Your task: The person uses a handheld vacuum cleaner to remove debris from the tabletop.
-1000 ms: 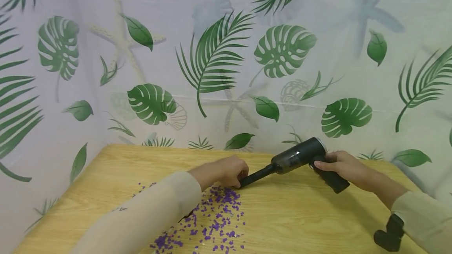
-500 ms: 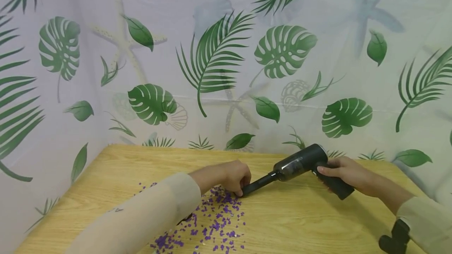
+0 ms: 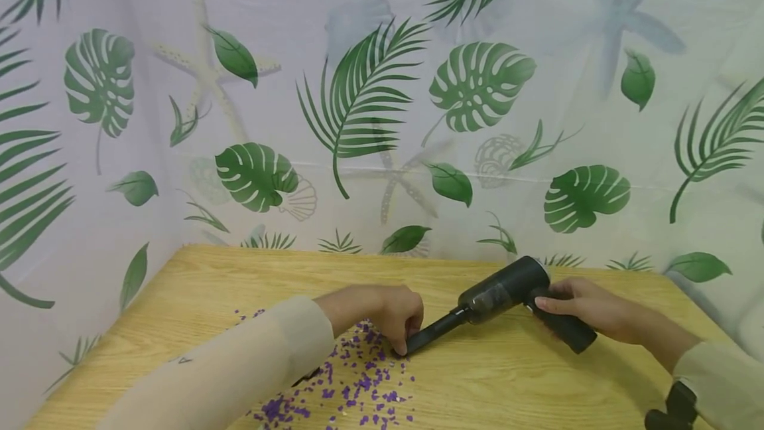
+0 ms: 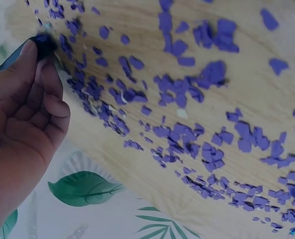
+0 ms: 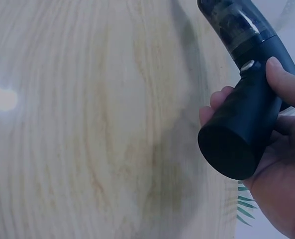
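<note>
My right hand (image 3: 587, 307) grips the handle of a black handheld vacuum cleaner (image 3: 504, 290), its fingers wrapped round it and the thumb on the near side. In the right wrist view the handle (image 5: 242, 119) and part of the clear dust cup (image 5: 234, 25) show. Near the tip of the narrow nozzle (image 3: 436, 332), my left hand (image 3: 396, 314) pinches it between thumb and fingers, low at the table. Purple paper scraps (image 4: 177, 89) lie scattered beside and under the left hand; the left forearm hides some of them in the head view.
The wooden table (image 3: 507, 377) reaches back to a wall sheet (image 3: 370, 231) printed with green leaves. More purple scraps (image 3: 277, 409) lie in a small heap near the front. A black wrist mount (image 3: 677, 407) sits at the right sleeve.
The nozzle tip and left hand have come nearer the front of the table, over the edge of the scraps. The right hand and vacuum body have lowered along with them.
</note>
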`<state>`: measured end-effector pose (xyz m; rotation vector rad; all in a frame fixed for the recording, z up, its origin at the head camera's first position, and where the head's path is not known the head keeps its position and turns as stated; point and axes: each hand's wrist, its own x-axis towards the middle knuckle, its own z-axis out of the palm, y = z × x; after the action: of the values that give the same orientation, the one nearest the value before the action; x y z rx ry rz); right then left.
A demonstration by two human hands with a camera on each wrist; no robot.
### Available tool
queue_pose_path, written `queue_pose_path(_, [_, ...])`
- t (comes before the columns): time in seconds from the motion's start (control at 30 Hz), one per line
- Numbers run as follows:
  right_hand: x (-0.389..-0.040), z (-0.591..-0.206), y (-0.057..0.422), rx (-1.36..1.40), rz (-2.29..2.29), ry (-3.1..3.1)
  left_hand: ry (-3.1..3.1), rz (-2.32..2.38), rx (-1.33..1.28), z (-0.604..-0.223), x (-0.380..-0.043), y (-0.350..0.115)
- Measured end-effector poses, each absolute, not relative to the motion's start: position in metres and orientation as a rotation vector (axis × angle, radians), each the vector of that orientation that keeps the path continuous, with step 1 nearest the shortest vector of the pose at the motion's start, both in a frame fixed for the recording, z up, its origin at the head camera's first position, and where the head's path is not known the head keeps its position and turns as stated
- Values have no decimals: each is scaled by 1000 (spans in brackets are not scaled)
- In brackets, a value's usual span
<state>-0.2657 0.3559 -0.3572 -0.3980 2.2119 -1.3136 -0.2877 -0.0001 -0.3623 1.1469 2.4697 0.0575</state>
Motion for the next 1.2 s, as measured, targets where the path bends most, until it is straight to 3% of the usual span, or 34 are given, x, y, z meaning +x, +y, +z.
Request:
queue_pose_path(0.53, [-251,-368,360,-446,-1370,1932,2211,14,1220,-360,-261,0])
queue_pose_path(0.83, [-242,-370,356,-436,-1419,1808,2236,-268,1296,-363,-240,1])
queue_pose_path(0.97, [-246,-363,358,-455,-1426,1895,2362,-188,1261,-353,-255,-5])
queue_pose_path(1.2, [-258,-352,348,-320,-1481,2222,2536,391,1108,-344,-318,-25])
